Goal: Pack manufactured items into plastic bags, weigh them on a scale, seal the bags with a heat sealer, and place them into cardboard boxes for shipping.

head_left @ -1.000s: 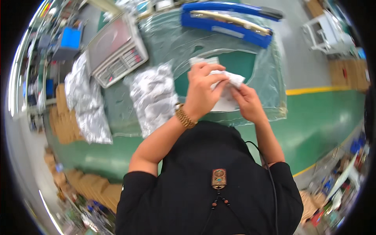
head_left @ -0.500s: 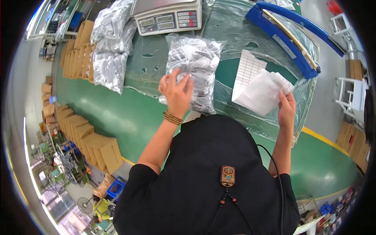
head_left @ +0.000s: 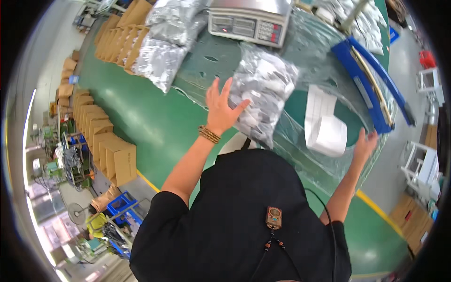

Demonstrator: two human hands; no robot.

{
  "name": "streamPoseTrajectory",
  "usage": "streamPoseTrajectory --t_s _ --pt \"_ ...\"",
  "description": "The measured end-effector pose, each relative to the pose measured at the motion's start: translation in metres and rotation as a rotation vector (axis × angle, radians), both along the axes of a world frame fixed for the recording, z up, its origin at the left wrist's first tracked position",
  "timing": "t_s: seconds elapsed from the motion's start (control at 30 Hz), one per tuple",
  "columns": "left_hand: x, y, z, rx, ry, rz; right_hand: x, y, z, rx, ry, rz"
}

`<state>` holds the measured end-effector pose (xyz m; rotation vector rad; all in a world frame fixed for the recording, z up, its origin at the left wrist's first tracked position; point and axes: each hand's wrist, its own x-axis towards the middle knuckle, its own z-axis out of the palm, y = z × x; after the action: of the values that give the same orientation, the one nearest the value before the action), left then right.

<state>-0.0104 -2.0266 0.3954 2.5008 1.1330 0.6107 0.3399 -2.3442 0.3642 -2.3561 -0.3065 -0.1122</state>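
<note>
A clear plastic bag (head_left: 263,91) packed with pale grey pieces lies on the film-covered table in front of me. My left hand (head_left: 221,107) is at its left edge, fingers spread, thumb reaching over the bag; whether it presses on the plastic I cannot tell. My right hand (head_left: 364,146) is empty, its fingers apart and slightly blurred, just below the near end of a blue hand-lever heat sealer (head_left: 364,84). The sealer's lever is raised. Between the bag and my right hand rests a white label sheet (head_left: 319,108), its near part curled over.
A weighing scale (head_left: 246,26) stands beyond the bag. More filled bags (head_left: 162,56) lie at the table's left edge, and pale pieces (head_left: 364,23) are heaped at the far right. Cardboard boxes (head_left: 124,160) line the green floor on the left.
My right hand has let go of the label sheet and moved right, towards the sealer. My left hand has shifted from the top of the bag to its left edge. The view has turned.
</note>
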Motion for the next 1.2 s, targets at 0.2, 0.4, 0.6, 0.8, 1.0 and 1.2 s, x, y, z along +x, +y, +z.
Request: streamPoseTrajectory --t_s 0.2,0.4,0.6,0.8,1.0,1.2 --pt "0.026 0.060 -0.036 -1.092 -0.284 -0.029 -0.115 0.110 0.016 0.272 0.482 0.621" --pt "0.040 0.047 -0.036 -1.615 -0.551 -0.202 -0.189 0.186 -0.021 0.587 0.930 0.354" --pt "0.013 0.054 -0.038 -1.502 -0.683 -0.233 -0.209 0.205 0.018 0.501 0.802 0.364" --pt "-0.044 0.101 0.037 -1.161 -0.886 -0.212 -0.234 0.284 0.088 0.359 0.553 0.519" --pt "-0.075 0.154 0.082 -0.927 -1.480 0.239 -0.235 0.483 0.155 -0.059 0.359 1.103" --pt "-0.058 0.209 0.009 -0.835 -1.000 0.759 -0.214 0.587 0.062 -0.159 0.419 1.287"
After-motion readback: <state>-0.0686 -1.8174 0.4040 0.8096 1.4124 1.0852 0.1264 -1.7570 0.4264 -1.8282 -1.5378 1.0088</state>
